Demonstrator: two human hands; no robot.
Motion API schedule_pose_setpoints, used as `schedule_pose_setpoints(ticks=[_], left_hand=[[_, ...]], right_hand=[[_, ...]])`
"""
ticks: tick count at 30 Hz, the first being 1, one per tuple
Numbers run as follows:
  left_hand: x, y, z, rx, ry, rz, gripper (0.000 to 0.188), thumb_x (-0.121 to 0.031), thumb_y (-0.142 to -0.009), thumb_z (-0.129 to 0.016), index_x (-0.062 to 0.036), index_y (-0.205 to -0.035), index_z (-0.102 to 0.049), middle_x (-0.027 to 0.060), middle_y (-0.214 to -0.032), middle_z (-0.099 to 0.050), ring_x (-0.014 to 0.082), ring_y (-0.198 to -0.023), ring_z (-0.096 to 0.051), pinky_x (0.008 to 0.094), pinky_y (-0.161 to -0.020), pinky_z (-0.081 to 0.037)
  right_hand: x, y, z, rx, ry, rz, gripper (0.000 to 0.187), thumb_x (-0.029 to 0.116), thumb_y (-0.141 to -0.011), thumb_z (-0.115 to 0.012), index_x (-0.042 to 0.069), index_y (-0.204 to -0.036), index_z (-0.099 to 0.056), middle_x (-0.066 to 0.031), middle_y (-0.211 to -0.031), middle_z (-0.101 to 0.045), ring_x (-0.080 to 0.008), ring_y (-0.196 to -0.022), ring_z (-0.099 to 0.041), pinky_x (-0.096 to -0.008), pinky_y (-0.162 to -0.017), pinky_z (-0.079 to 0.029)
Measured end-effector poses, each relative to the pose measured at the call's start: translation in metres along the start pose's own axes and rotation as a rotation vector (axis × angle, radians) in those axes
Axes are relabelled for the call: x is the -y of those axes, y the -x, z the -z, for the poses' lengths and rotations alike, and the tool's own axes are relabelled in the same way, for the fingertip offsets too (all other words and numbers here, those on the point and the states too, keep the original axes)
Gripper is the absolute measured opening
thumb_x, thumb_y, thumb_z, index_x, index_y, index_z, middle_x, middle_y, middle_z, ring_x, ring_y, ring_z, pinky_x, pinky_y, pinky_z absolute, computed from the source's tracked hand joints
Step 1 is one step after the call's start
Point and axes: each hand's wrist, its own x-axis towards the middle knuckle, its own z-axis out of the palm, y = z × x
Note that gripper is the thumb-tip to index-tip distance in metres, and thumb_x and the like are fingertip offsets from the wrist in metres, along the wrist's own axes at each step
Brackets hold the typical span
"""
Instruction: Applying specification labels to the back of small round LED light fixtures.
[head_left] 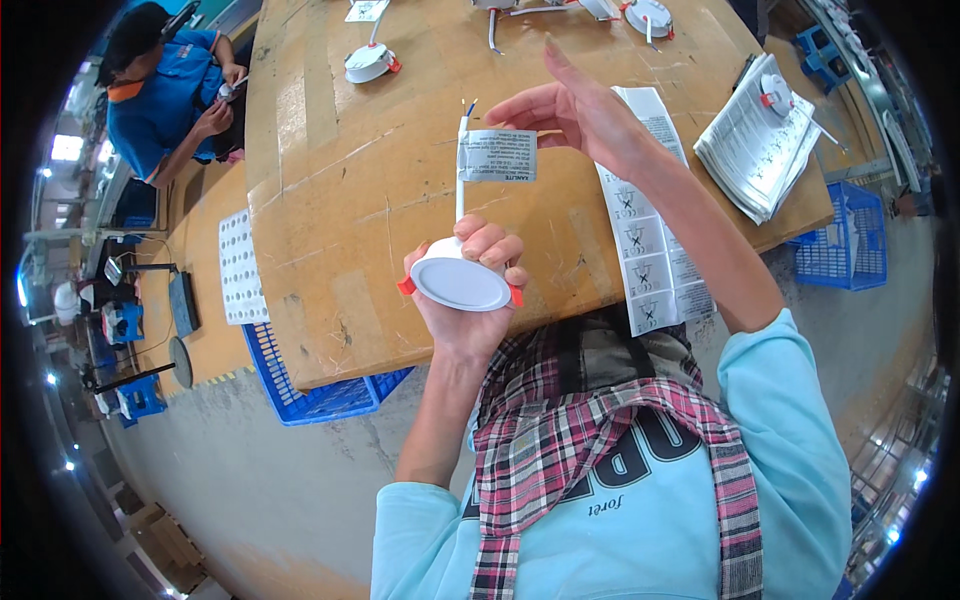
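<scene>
My left hand (pixel 466 322) is wrapped round a white round downlight (pixel 458 284), its flat face tilted up at me. Red clips (pixel 516 296) stick out at its two sides. From its back a white cable (pixel 461 200) runs away from me, ending in bare wire tips (pixel 469 107). A silver printed label (pixel 500 156) is attached round the cable near that end and stands out to the right like a flag. My right hand (pixel 570 112) hovers by the label, fingers stretched to the left and thumb raised apart. Whether a fingertip touches the label's back is hidden.
On the worn wooden table (pixel 350 200) lies a label sheet (pixel 655 240), overhanging the near edge. A paper stack (pixel 755 150) bears another downlight (pixel 776 95). More downlights (pixel 368 64) lie farther off. Blue crates (pixel 300 395) stand below; a co-worker (pixel 170 90) sits at far left.
</scene>
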Motion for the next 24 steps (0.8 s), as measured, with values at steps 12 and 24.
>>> schedule_pose_setpoints(ticks=[12, 24], left_hand=[[0.024, 0.006, 0.004, -0.018, 0.071, -0.047, 0.031, -0.037, -0.084, -0.048, -0.0096, -0.098, -0.045, 0.0027, -0.085, -0.046, 0.0192, -0.085, -0.046, 0.0418, -0.08, -0.047], [0.056, 0.002, -0.001, -0.097, -0.275, 0.004, 0.026, -0.031, -0.083, -0.052, -0.011, -0.099, -0.046, 0.0008, -0.086, -0.047, 0.0168, -0.087, -0.046, 0.0396, -0.083, -0.044]], right_hand=[[0.017, 0.014, -0.008, 0.168, 0.409, 0.041, 0.035, 0.037, -0.081, -0.068, 0.003, -0.082, -0.072, -0.0026, -0.071, -0.064, -0.0086, -0.066, -0.057, -0.0248, -0.064, -0.046], [0.031, 0.044, 0.007, 0.263, 0.505, 0.083, 0.026, 0.027, -0.08, -0.069, 0.001, -0.078, -0.07, -0.001, -0.067, -0.062, -0.0066, -0.063, -0.054, -0.0234, -0.063, -0.041]])
